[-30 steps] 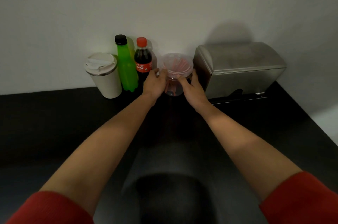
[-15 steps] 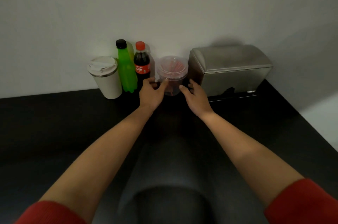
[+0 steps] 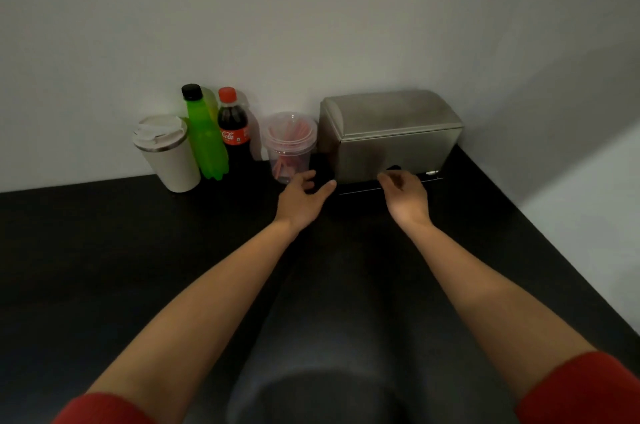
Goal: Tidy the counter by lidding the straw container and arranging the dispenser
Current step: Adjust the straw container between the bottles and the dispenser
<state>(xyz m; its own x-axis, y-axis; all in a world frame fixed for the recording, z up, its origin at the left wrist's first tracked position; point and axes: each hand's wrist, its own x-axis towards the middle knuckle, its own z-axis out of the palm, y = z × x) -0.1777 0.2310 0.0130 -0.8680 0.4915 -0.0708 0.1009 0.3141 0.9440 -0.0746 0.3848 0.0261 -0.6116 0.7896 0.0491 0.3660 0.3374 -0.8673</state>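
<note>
Head view, the only one I have: I'm looking down along both forearms, red sleeves at the bottom edge, onto a dark counter (image 3: 104, 250) that runs back to a pale wall. Along that wall, from the left, stand a white cup (image 3: 166, 153), a green bottle (image 3: 204, 143), a cola bottle (image 3: 233, 136), then the straw cup (image 3: 290, 146), then the steel dispenser (image 3: 391, 136).

Straw cup first. It sits upright just beside the dispenser's left end, red straws showing through the clear wall, and a clear domed lid (image 3: 290, 127) rests across its rim. From here the lid looks seated, so I'm calling that half done, though in this dim light I can't swear it is pressed down all round.

Now the hands. My left hand (image 3: 301, 198) hovers low in front of the straw cup, fingers spread, thumb out toward the dispenser, holding nothing; the fingertips are near the cup's base but I can't tell if they touch. My right hand (image 3: 405, 195) is at the dispenser's lower front edge, fingers loosely curled, also empty, right by the dark slot; contact is unclear.

What's left, as I read it: the dispenser. It stands slightly skewed to the wall, so squaring it up is the remaining job.
</note>
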